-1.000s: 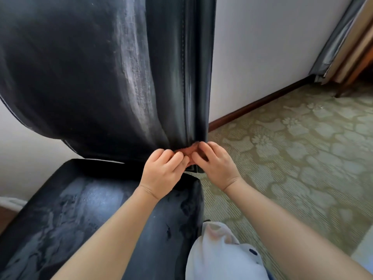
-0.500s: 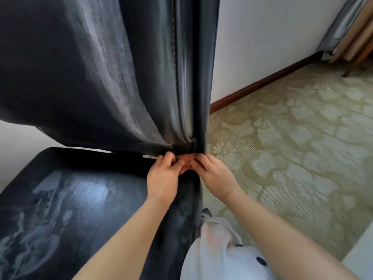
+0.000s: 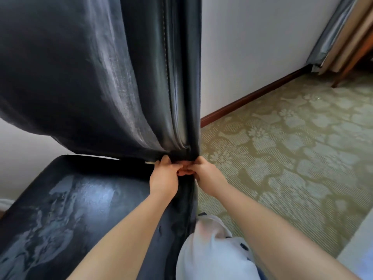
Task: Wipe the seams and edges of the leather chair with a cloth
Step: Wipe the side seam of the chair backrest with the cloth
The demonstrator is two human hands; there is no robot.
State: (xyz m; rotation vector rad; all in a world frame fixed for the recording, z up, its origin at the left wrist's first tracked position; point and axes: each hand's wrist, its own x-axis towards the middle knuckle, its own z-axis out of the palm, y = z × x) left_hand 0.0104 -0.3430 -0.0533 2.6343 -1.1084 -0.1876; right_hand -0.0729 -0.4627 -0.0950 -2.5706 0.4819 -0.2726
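The black leather chair fills the left of the view, its backrest (image 3: 84,77) standing above the seat (image 3: 76,209). A stitched seam (image 3: 166,63) runs down the backrest's right edge. My left hand (image 3: 163,176) and my right hand (image 3: 207,174) meet at the bottom of that edge, where backrest and seat join. Between their fingertips a small orange-brown cloth (image 3: 184,171) shows, mostly hidden. Both hands pinch it with curled fingers against the leather.
Damp streaks mark the seat and backrest. A white wall with a brown skirting board (image 3: 252,98) runs behind. Green patterned carpet (image 3: 292,148) lies to the right. Wooden furniture legs (image 3: 347,71) stand at the far right. My white-clad knee (image 3: 210,253) is below.
Both hands have slid the cloth down the backrest's right edge to its bottom corner by the seat. My view has dropped with them.
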